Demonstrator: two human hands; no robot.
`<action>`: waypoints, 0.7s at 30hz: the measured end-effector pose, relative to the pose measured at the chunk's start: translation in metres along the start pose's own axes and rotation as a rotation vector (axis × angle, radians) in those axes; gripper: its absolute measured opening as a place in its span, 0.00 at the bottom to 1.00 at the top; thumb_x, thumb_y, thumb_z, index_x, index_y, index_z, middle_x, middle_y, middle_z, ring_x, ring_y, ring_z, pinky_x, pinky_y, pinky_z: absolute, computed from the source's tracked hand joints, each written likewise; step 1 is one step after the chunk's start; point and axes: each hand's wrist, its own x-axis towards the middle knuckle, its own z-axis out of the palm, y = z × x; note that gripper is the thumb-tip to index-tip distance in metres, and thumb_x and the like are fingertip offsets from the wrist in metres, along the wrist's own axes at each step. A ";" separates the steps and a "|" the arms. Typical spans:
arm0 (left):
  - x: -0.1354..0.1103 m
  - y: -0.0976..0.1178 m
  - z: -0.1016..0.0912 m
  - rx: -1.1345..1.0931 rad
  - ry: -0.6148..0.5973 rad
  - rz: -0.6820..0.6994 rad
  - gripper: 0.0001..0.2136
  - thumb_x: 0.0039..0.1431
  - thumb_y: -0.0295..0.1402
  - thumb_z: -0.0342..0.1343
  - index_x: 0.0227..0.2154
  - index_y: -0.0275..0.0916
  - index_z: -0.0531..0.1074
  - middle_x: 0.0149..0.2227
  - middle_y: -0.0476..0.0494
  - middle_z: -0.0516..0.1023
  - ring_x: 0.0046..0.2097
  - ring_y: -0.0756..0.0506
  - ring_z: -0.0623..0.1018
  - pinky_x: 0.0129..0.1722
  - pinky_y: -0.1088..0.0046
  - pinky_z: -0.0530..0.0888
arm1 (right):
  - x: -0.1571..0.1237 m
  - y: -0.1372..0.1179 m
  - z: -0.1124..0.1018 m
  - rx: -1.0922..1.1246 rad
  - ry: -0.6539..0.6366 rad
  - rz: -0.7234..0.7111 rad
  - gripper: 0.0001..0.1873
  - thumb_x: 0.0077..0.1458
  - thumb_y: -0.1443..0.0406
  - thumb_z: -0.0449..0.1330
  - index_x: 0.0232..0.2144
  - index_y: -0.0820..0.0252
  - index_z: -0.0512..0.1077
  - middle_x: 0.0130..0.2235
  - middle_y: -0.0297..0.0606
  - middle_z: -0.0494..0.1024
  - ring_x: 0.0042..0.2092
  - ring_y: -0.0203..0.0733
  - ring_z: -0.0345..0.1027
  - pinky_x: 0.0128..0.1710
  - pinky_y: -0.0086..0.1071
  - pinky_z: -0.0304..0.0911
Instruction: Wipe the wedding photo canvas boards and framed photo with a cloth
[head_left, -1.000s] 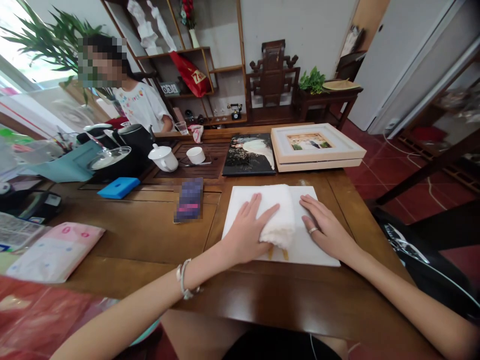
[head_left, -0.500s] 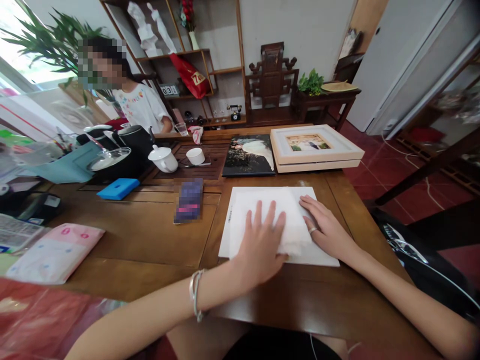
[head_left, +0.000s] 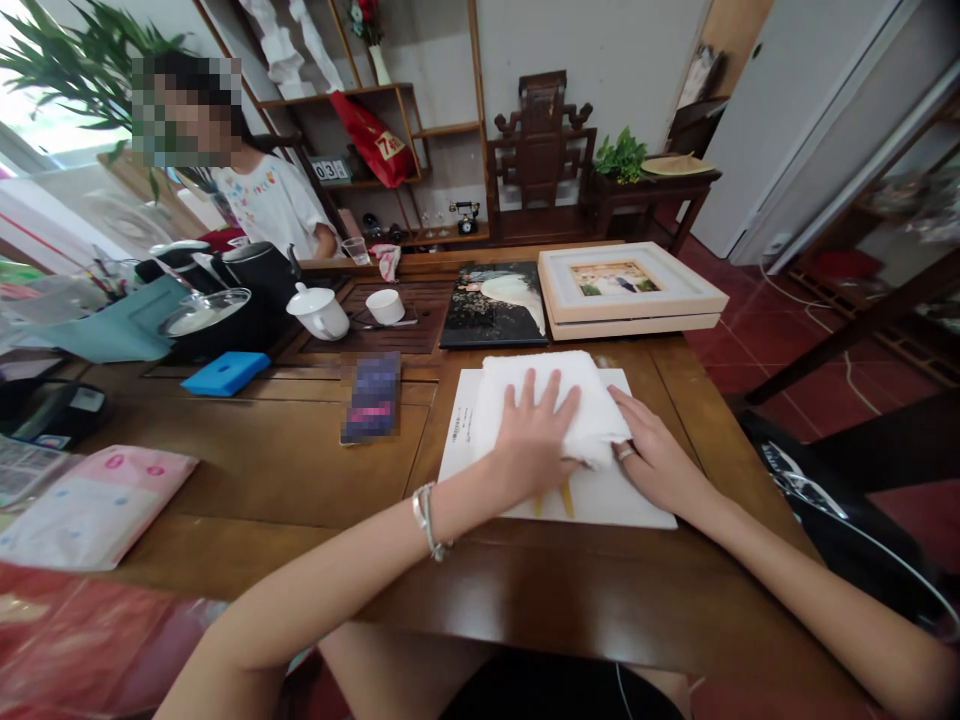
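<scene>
A white cloth [head_left: 538, 395] lies folded on a white flat panel [head_left: 484, 490] on the wooden table. My left hand [head_left: 534, 432] rests on the cloth with its fingers spread flat; a bracelet is round that wrist. At the panel's right side, my right hand [head_left: 651, 446] lies with fingers stretched out, touching the panel's edge and close to the cloth's corner. Small printed marks show on the panel's left part. Yellow marks show just below the cloth, partly hidden by my left hand.
Beyond the panel are a dark photo panel [head_left: 493, 308] and a pale wooden picture frame [head_left: 637, 290]. To the left are a blue block [head_left: 226, 373], a white teapot [head_left: 318, 311], a cup [head_left: 385, 307] and a pink-and-white packet [head_left: 97, 505]. A person [head_left: 270, 200] sits across the table.
My left hand and the cloth have moved up the panel, away from its near edge, uncovering the yellow marks. The cloth's right corner now bunches near my right hand, which stays at the panel's edge.
</scene>
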 end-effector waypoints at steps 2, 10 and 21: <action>0.014 -0.008 -0.003 -0.028 -0.038 0.032 0.39 0.58 0.44 0.59 0.68 0.38 0.51 0.71 0.34 0.46 0.69 0.25 0.47 0.64 0.41 0.53 | 0.001 -0.001 0.001 -0.010 0.001 0.028 0.24 0.62 0.66 0.48 0.60 0.54 0.60 0.62 0.48 0.65 0.66 0.54 0.53 0.62 0.57 0.54; -0.031 0.045 0.005 0.067 0.086 -0.005 0.40 0.55 0.42 0.61 0.65 0.25 0.55 0.69 0.25 0.46 0.69 0.22 0.41 0.66 0.38 0.45 | -0.002 0.003 -0.003 0.039 -0.047 -0.022 0.34 0.55 0.69 0.51 0.64 0.57 0.55 0.65 0.49 0.61 0.68 0.56 0.49 0.64 0.58 0.50; -0.061 0.083 -0.001 0.076 -0.049 0.038 0.37 0.55 0.37 0.57 0.65 0.22 0.56 0.68 0.23 0.50 0.67 0.17 0.49 0.59 0.33 0.61 | -0.003 0.004 -0.004 0.067 -0.048 0.019 0.26 0.63 0.64 0.47 0.63 0.52 0.57 0.66 0.45 0.60 0.68 0.50 0.50 0.65 0.54 0.50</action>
